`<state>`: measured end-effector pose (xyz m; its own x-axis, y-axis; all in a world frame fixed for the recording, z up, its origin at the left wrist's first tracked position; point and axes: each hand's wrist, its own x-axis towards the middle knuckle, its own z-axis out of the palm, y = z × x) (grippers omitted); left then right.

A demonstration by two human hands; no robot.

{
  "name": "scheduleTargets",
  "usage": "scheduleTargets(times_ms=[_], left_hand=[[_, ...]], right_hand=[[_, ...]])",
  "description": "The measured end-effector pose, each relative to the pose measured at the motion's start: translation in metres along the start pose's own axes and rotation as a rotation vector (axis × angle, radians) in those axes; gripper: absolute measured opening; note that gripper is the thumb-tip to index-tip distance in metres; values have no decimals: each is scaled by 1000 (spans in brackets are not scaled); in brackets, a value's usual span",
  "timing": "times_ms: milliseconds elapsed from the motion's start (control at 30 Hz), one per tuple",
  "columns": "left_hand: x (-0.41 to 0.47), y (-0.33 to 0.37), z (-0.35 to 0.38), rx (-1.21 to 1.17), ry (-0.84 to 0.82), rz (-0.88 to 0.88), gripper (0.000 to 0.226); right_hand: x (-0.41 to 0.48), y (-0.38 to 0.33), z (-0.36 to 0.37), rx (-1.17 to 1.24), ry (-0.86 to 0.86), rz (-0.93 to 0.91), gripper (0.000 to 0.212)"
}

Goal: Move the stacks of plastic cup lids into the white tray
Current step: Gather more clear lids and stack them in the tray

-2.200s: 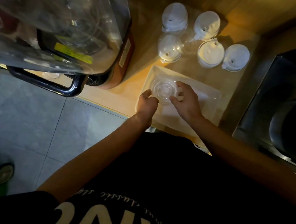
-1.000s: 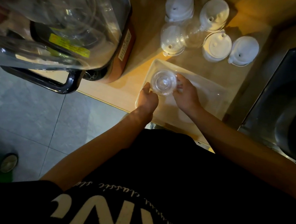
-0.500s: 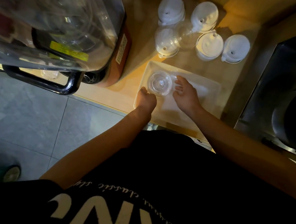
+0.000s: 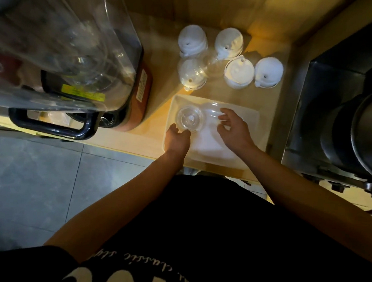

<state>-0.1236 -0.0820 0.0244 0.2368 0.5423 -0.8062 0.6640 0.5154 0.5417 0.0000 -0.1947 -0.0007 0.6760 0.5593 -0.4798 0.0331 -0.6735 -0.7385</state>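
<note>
Lid stacks were divided between the tray (image 4: 250, 124) and the counter (image 4: 152, 125). One clear stack (image 4: 189, 118) was set inside the tray, in its upper left corner. A second clear lid (image 4: 210, 111) was seen just to its right, against the tray's far wall. Whether the two touched could not be told.

The left grip (image 4: 177, 138) was clenched on the near rim of the clear stack, with thumb and fingers curled at its edge. The right grip (image 4: 234, 130) was released, its fingers loosely bent and spread over the middle of the tray. Its fingertips (image 4: 222, 116) were placed at the right side of the second clear lid, but contact could not be confirmed.

Above the tray in the frame, four white stacks (image 4: 239, 71) were grouped on the counter, two at the back and two nearer on the right. A domed clear stack (image 4: 192, 75) was placed in front of them on the left, near the tray's far left corner.

The upper left of the frame was filled by a clear jug (image 4: 55, 23) with a black handle (image 4: 51, 127). A dark metal appliance (image 4: 355, 112) was seen along the right edge. Grey floor (image 4: 27, 181) was shown at lower left, and a black shirt (image 4: 216, 236) with white lettering at the bottom.
</note>
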Motion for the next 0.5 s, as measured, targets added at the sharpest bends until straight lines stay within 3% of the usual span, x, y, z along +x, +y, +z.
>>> scheduleTargets(times_ms=[100, 267, 500], left_hand=[[-6, 6, 2, 21, 22, 22, 62], [-11, 11, -2, 72, 69, 120, 50], [-12, 24, -8, 209, 14, 335, 42]], right_hand=[[-2, -1, -5, -13, 32, 5, 44], [-6, -5, -12, -12, 57, 0, 42], [-10, -16, -20, 16, 100, -34, 41]])
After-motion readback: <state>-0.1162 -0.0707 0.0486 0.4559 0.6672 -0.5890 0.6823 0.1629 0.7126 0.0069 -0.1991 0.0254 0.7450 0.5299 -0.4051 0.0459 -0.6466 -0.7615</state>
